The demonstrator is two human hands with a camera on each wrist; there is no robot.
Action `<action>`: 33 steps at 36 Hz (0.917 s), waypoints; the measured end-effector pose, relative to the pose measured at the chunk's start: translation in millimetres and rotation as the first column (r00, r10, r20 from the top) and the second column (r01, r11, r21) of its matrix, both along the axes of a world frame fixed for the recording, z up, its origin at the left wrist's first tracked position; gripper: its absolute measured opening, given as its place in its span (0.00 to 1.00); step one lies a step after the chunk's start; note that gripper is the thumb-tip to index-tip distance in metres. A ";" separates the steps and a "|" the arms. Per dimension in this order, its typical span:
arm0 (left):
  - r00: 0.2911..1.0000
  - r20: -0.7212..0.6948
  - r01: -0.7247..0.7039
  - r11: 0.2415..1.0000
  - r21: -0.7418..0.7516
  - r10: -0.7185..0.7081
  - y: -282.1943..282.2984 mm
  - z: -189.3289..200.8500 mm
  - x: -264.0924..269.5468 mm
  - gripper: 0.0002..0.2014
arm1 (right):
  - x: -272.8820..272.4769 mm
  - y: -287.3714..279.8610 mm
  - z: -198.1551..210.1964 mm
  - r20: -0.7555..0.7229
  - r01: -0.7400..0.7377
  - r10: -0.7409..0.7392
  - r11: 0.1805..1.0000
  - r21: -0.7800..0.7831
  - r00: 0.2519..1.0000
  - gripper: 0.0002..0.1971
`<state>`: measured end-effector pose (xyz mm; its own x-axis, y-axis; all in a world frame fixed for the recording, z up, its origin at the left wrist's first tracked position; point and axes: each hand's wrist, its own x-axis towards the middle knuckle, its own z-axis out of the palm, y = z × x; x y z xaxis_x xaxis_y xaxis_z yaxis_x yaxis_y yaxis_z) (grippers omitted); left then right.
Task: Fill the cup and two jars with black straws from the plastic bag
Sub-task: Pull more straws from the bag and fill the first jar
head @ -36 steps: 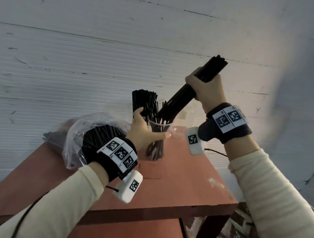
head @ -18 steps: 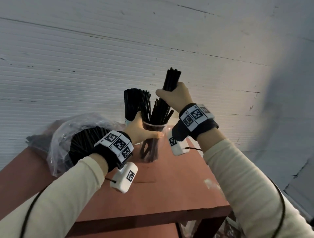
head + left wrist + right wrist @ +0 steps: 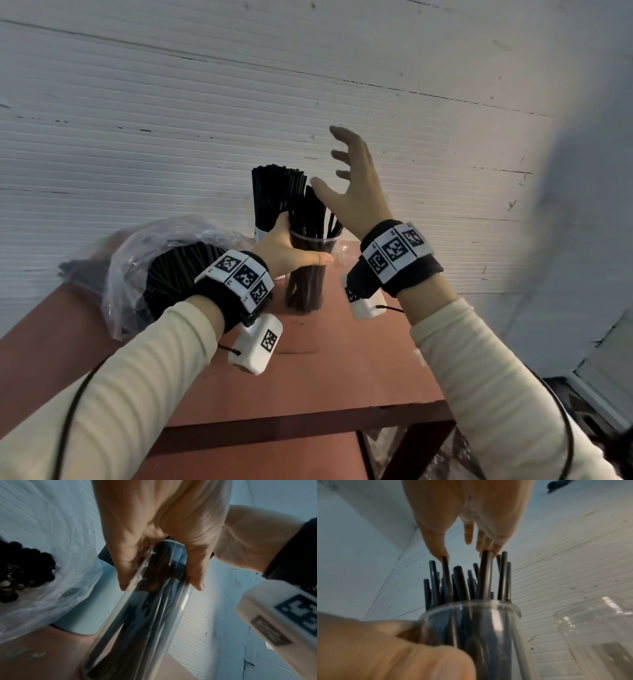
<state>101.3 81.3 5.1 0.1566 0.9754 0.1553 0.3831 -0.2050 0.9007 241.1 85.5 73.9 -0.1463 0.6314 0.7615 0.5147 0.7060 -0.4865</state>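
A clear plastic cup holding several black straws stands on the red-brown table. My left hand grips the cup just below its rim, thumb in front and fingers behind; the left wrist view shows that hand wrapped round the cup. My right hand hovers open above the straws with fingers spread and holds nothing. In the right wrist view its fingertips are at the straw tops. The plastic bag of straws lies at the left.
Behind the cup stands another container packed with straws. An empty clear jar sits to the cup's right. A white ribbed wall rises right behind the table. The table's front and right edges are close.
My right hand brought a bundle of straws down into the cup, let it go and now hangs open above. The left hand kept hold of the cup.
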 end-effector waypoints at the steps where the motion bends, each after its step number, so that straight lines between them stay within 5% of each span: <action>1: 1.000 0.002 0.001 1.000 0.004 -0.001 -0.5 0.2 0.1 0.44 | -1.2 -1.3 -0.6 0.035 -0.018 0.018 1.000 0.023 0.999 0.29; 4: 1.000 0.011 -0.008 1.000 0.017 0.008 -1.5 0.1 0.6 0.44 | -2.7 -1.0 -5.1 0.227 0.017 -0.011 1.000 -0.023 0.974 0.17; 7: 0.999 0.029 -0.017 0.999 0.031 0.016 -2.4 -1.1 2.1 0.46 | -1.6 -1.3 -11.5 0.401 0.078 -0.026 0.990 -0.115 0.916 0.20; 20: 0.998 0.035 -0.050 0.998 0.030 0.049 -11.6 -6.9 -6.4 0.55 | -8.6 -18.4 -4.6 0.164 0.020 -0.045 0.988 0.150 0.985 0.13; 22: 0.996 -0.007 -0.091 0.995 0.047 0.091 -16.1 -4.2 -18.6 0.50 | -16.1 -24.1 -6.3 0.109 0.010 -0.031 0.982 0.186 0.994 0.10; 27: 0.986 -0.062 -0.142 0.968 0.208 0.158 -32.2 11.9 -60.7 0.18 | -44.6 -37.5 -17.2 0.104 -0.052 0.040 0.992 0.117 0.994 0.09; 33: 0.946 -0.049 -0.273 0.867 0.418 0.321 -55.8 36.0 -113.3 0.14 | -92.1 -38.7 -43.7 0.285 -0.061 0.138 0.963 -0.262 0.948 0.13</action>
